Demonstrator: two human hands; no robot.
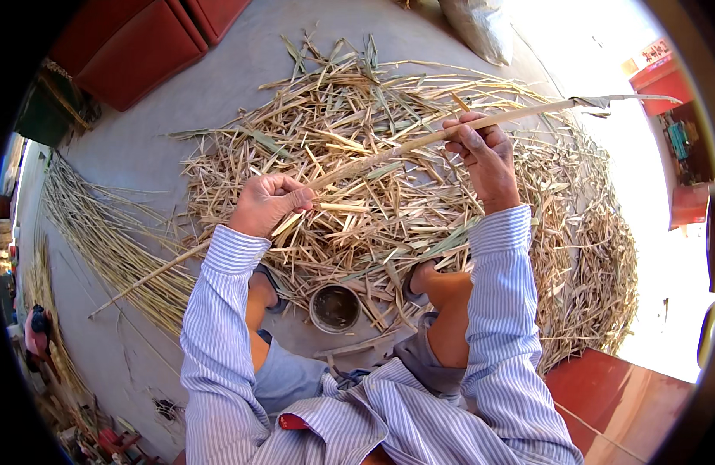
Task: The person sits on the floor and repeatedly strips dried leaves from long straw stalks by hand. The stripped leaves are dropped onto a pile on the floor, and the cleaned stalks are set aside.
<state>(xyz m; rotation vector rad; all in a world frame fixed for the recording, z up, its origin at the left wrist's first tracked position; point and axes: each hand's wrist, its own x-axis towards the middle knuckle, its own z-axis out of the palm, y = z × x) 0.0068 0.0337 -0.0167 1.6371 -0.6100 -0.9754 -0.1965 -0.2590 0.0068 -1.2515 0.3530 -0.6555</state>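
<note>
Grey floor (249,70) spreads under the whole scene, curving toward the rim of the view, with strong white light washing out its right side. Red upholstered furniture (140,58) stands at the upper left, and a pale sack (481,29) sits at the top edge, right of centre. Across the middle lies a broad pile of dry litter (419,194), straw-coloured strips mixed with a few greenish leaves.

Above this pile a seated person holds a long pale stalk (381,158) slantwise, its lower left end near a spread of thin stalks (109,232) and its upper right end thin and bent (a dried scrap of leaf clings close to that tip). The left hand (271,203) is closed around the stalk, thumb lying along it toward the right. The right hand (485,155) grips it farther up between thumb and bent fingers. A short tan sliver (459,101) juts above the right fingertips; whether that hand holds it too, one cannot tell.

Both forearms wear striped sleeves (501,267). Between the person's feet, just beside the pile, stands a round bowl (334,331) with dark contents, too dim to identify.
</note>
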